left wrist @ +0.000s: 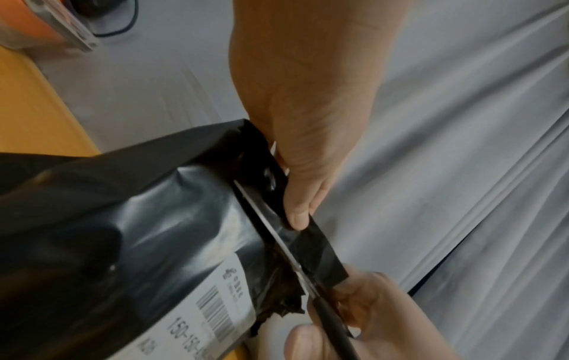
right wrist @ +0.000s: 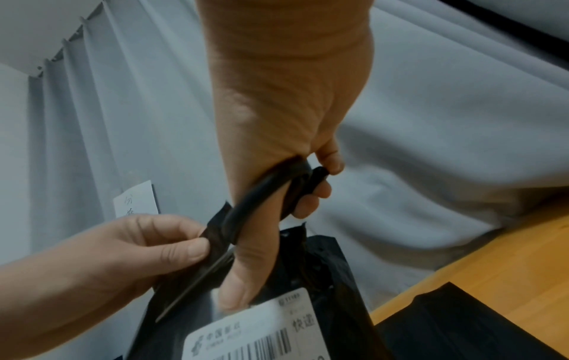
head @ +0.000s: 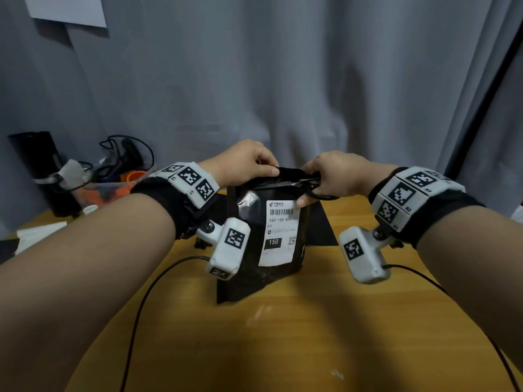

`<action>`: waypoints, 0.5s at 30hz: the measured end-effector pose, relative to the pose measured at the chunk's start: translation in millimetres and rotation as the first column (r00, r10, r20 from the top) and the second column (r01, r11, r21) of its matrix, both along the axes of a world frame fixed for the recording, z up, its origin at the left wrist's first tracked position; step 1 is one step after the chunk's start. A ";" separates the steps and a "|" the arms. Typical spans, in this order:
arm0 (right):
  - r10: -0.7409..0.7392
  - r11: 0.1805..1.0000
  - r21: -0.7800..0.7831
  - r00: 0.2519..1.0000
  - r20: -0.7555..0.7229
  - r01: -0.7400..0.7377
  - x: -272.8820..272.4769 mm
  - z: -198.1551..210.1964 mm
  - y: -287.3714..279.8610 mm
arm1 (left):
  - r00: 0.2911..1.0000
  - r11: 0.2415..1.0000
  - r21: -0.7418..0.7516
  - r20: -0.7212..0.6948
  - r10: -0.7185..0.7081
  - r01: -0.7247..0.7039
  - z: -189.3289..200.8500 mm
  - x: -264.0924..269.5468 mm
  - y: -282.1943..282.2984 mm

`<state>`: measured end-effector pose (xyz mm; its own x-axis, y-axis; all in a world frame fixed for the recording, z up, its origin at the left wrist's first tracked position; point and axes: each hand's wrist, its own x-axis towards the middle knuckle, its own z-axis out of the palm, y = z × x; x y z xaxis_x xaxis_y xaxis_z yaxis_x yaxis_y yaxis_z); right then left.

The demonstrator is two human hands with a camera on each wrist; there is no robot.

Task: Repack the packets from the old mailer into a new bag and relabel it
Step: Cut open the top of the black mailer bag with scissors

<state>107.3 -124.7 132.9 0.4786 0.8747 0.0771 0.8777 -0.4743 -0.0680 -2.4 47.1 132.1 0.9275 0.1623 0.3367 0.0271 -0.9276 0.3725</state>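
The old black mailer [head: 249, 267] stands upright on the wooden table [head: 311, 321], its white shipping label [head: 280, 233] facing me. My left hand [head: 266, 168] pinches the mailer's top strip [left wrist: 314, 253] between thumb and fingers. My right hand [head: 314, 188] grips black-handled scissors [head: 300, 183], fingers through the loops [right wrist: 264, 194]. The blades [left wrist: 270, 226] lie across the mailer just under the strip, and the plastic near the right hand is ragged. A flat black bag [right wrist: 462, 324] lies on the table behind the mailer. The packets inside are hidden.
A clear bin [head: 119, 179] with orange items and tangled cables sits at the back left beside a tall black object [head: 42, 171]. White paper [head: 39, 233] lies at the left edge. Thin black cables [head: 147, 292] run over the table. A grey curtain hangs behind.
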 end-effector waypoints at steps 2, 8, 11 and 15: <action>0.003 1.000 -0.008 1.000 -0.017 -0.003 -3.6 -4.6 2.1 | 1.000 1.000 -0.030 -0.027 0.005 -0.005 -1.5 -4.0 3.1; 0.023 1.000 -0.012 1.000 0.006 -0.023 -9.7 -19.6 13.7 | 0.986 0.997 -0.036 -0.152 0.064 -0.070 -7.0 -17.5 19.9; 0.040 0.999 0.005 0.999 0.002 -0.040 -7.6 -21.2 18.5 | 0.982 0.996 -0.016 -0.168 0.089 -0.093 -9.3 -20.7 28.5; 0.059 0.998 0.013 0.998 -0.002 -0.059 -1.2 -21.7 21.2 | 0.992 0.994 -0.056 -0.088 0.093 -0.098 -16.3 -17.3 32.2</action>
<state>106.0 -103.5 111.2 0.4264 0.9002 0.0880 0.9040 -0.4208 -0.0759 -19.7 79.4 115.9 0.9316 0.2687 0.2447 0.1481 -0.8955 0.4196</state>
